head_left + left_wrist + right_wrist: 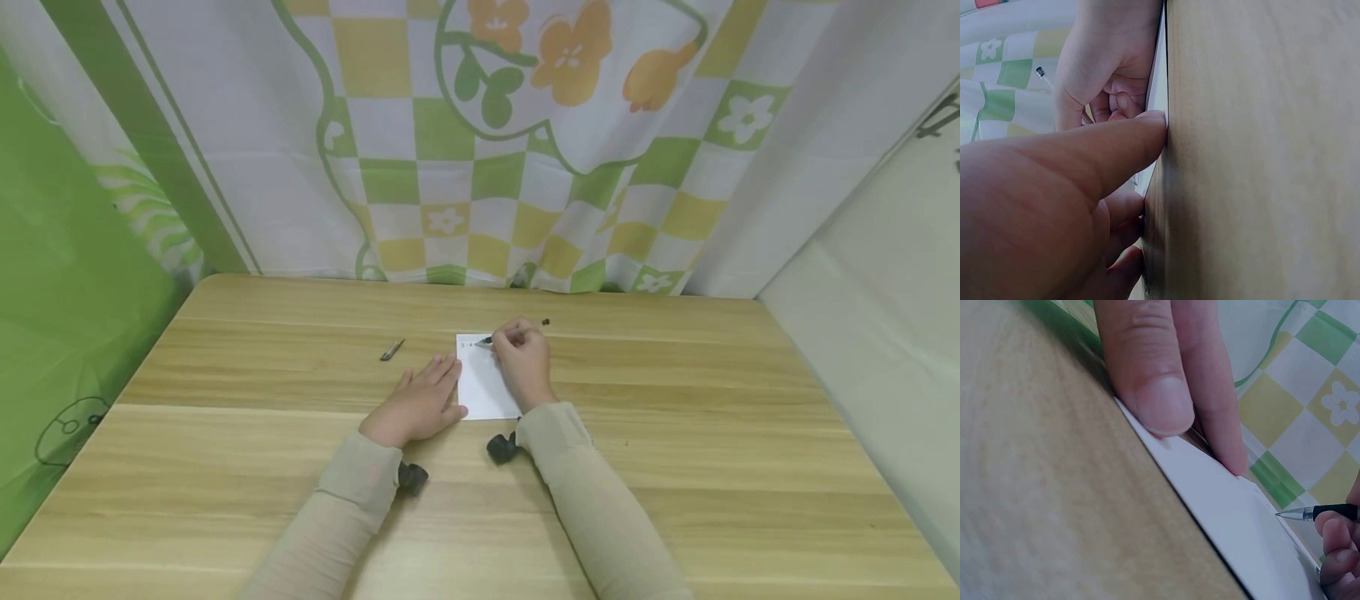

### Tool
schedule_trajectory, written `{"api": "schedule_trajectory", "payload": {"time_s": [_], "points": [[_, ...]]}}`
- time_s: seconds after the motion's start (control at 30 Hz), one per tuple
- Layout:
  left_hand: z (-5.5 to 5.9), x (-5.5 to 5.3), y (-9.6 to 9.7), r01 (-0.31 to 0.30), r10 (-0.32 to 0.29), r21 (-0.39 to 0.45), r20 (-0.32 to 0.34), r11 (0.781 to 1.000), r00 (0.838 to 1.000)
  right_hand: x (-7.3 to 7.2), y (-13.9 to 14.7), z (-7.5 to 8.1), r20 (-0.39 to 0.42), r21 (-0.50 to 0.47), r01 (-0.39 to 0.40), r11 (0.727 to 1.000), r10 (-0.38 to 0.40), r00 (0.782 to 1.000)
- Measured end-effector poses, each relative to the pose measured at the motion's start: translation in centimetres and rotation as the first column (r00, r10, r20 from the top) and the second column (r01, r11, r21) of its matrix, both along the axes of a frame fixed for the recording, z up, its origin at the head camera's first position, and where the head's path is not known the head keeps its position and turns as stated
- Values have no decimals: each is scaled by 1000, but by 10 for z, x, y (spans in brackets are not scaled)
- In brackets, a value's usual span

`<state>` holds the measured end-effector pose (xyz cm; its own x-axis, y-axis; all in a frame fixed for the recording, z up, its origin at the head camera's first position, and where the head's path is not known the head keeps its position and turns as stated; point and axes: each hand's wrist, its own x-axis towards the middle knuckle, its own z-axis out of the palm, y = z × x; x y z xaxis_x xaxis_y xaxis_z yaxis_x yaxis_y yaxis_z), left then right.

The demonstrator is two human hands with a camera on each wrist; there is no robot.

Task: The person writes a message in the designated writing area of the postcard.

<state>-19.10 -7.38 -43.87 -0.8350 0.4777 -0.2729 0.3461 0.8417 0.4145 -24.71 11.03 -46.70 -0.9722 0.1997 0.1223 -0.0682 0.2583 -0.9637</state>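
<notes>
A white sheet of paper (486,387) lies on the wooden table, with a short row of small marks near its top edge. My right hand (523,360) grips a pen (1310,513) with a clear tip and a dark grip section. In the right wrist view the pen's point meets the paper or sits just above it. My left hand (420,402) lies flat at the paper's left side, its fingers fairly straight. The left thumb (1141,128) presses on the paper's near left corner, and the fingertips touch its left edge.
A pen cap or short pen-like piece (392,349) lies on the table (300,492) to the left of the paper. Dark wrist devices (502,448) show beside both sleeves. A checked, flowered curtain (525,192) hangs behind the table's back edge, and a pale wall panel stands at the right.
</notes>
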Motion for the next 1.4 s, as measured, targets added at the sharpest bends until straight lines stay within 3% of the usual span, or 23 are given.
{"api": "schedule_trajectory", "payload": {"time_s": [0.13, 0.37, 0.67, 0.83, 1.13, 1.4], "points": [[0, 0, 0, 4, -4, -9, 3, 1000, 1000, 0, 0, 0, 6, -2, -4, 1000, 4, 1000], [-10, -4, -2, 7, -7, 3, -18, 1000, 1000, 0, 0, -1, 3, -15, -5, 1000, 5, 1000], [-12, -5, -2, 6, -5, 10, -18, 1000, 1000, 2, 0, 0, 16, -53, -5, 999, 6, 1000], [-9, -4, -1, 4, -4, -1, -18, 1000, 1000, 1, 0, 0, 14, -28, -12, 1000, 12, 1000], [7, 3, 1, 6, -6, 9, 1, 1000, 1000, 0, 1, -2, 5, -19, -5, 1000, 6, 1000], [0, -1, 0, 0, 0, 2, 13, 1000, 1000, 1, 1, -2, -4, -33, 3, 999, -3, 1000]]}}
